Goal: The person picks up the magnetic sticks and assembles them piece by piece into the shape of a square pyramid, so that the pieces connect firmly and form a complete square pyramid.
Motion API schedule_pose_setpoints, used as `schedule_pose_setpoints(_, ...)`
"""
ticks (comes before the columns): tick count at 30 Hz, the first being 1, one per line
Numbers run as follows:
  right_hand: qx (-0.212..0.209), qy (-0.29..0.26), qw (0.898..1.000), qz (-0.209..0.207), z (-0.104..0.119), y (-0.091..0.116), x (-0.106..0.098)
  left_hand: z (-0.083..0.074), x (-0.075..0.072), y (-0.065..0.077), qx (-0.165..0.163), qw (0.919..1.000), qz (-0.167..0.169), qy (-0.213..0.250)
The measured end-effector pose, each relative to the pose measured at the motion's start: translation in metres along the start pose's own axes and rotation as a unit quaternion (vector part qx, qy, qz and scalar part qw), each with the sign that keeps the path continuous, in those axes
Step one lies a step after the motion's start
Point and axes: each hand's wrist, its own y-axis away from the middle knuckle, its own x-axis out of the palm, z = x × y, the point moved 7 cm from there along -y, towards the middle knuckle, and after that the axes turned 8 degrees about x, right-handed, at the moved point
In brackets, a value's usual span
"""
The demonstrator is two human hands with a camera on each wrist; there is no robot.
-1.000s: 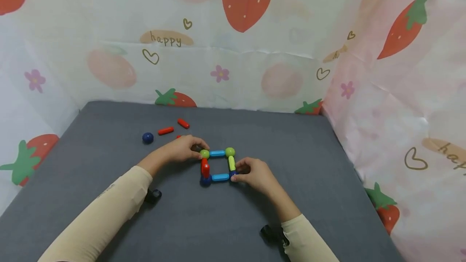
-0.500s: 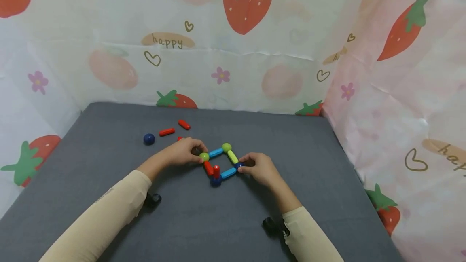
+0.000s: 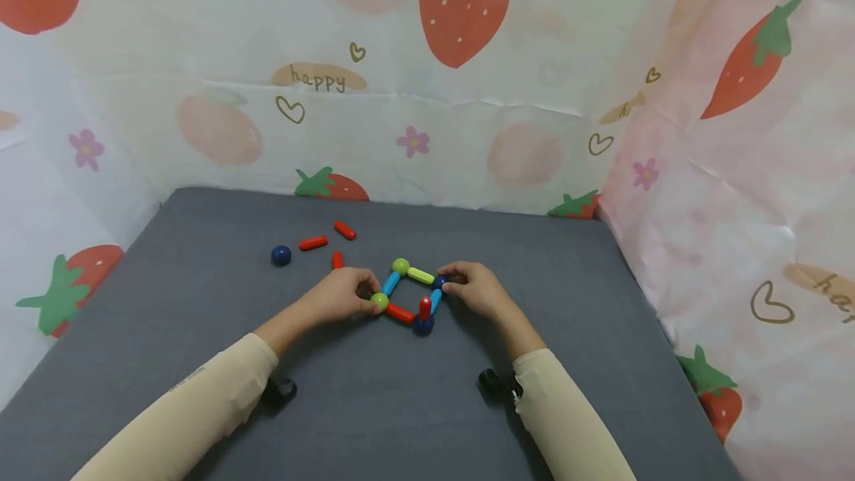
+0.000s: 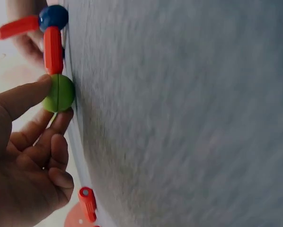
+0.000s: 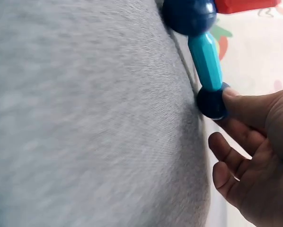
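A four-sided frame of magnetic rods and balls lies on the grey cloth. In the head view my left hand [image 3: 344,294] pinches its left green ball [image 3: 379,301]; the left wrist view shows thumb and fingertips on that green ball [image 4: 59,93]. My right hand [image 3: 476,289] pinches the dark blue ball [image 3: 440,283] at the right corner, also seen in the right wrist view. A second green ball [image 3: 400,266] forms the back corner. At the front corner, a red rod [image 3: 424,308] stands up from another dark blue ball [image 3: 424,326]. Red, blue and yellow-green rods make the sides.
Behind my left hand lie loose red rods [image 3: 313,243] and a loose dark blue ball [image 3: 281,255]. Grey cloth [image 3: 374,407] covers the table. Strawberry-printed sheets [image 3: 467,154] hang at the back and sides. Black wrist cameras [image 3: 490,384] are under both forearms.
The frame has turned counterclockwise as seen from above. Its right corner moved back with my right hand, the left corner moved forward with my left, and the standing red rod shifted right.
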Motion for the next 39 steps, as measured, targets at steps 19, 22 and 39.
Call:
schedule_pose_setpoints(19, -0.003, -0.004, 1.0, 0.027, -0.003, -0.018, 0.0, -0.013, 0.018, 0.009, -0.015, 0.9999, 0.002, 0.007)
schedule_pose_setpoints(22, -0.003, -0.003, 1.0, 0.026, -0.002, -0.018, 0.0, -0.013, 0.018, 0.01, -0.011, 0.9999, -0.002, 0.003)
schedule_pose_setpoints(39, 0.004, -0.021, 1.0, 0.023, -0.003, -0.019, 0.003, -0.007, -0.015, 0.02, 0.027, 0.9993, -0.021, -0.015)
